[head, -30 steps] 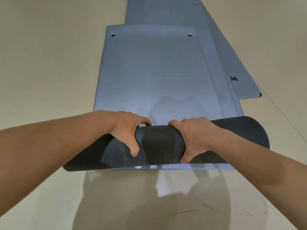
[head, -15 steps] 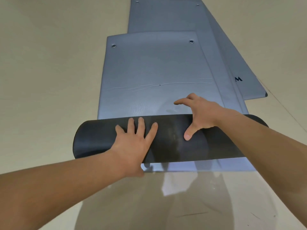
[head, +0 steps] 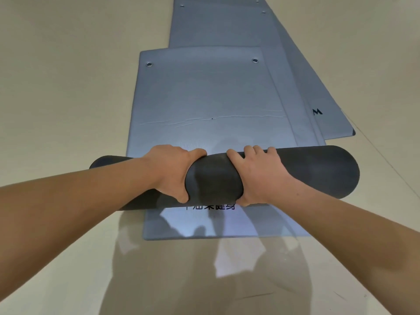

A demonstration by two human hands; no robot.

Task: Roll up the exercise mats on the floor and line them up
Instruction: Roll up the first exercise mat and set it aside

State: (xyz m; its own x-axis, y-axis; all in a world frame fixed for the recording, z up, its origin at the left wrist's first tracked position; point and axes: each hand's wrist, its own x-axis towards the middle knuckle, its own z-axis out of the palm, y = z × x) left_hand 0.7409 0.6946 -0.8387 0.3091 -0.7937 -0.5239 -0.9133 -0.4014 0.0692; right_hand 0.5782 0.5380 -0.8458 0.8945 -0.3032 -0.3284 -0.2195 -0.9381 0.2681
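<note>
Near print: black characters (head: 210, 206) on the bottom mat (head: 204, 226) at 6 o'clock of the roll. The roll covers their upper half, so I cannot read them.
Far print: I read a black "M" mark (head: 317, 112) on the side mat (head: 329, 123), at 1 o'clock.
Floor (head: 68, 87): beige and glossy, with my shadow at 6 o'clock.
Roll (head: 306, 169): dark grey, lying crosswise on the stacked mats, its ends overhanging them at 9 and 3 o'clock.
Top mat (head: 204, 92): blue-grey, flat from the roll toward 12 o'clock, with a thin crease (head: 211, 119) across it and two eyelets (head: 149, 64) at its far corners.
Far mats (head: 216, 26): more blue-grey sheets under the top mat, running on to 12 o'clock, with eyelets too.
Left hand (head: 172, 169): clamped on the roll left of its middle, fingers over the far side, thumb on the near side.
Right hand (head: 259, 176): gripping the roll the same way, near the left hand, with bare roll between them.
</note>
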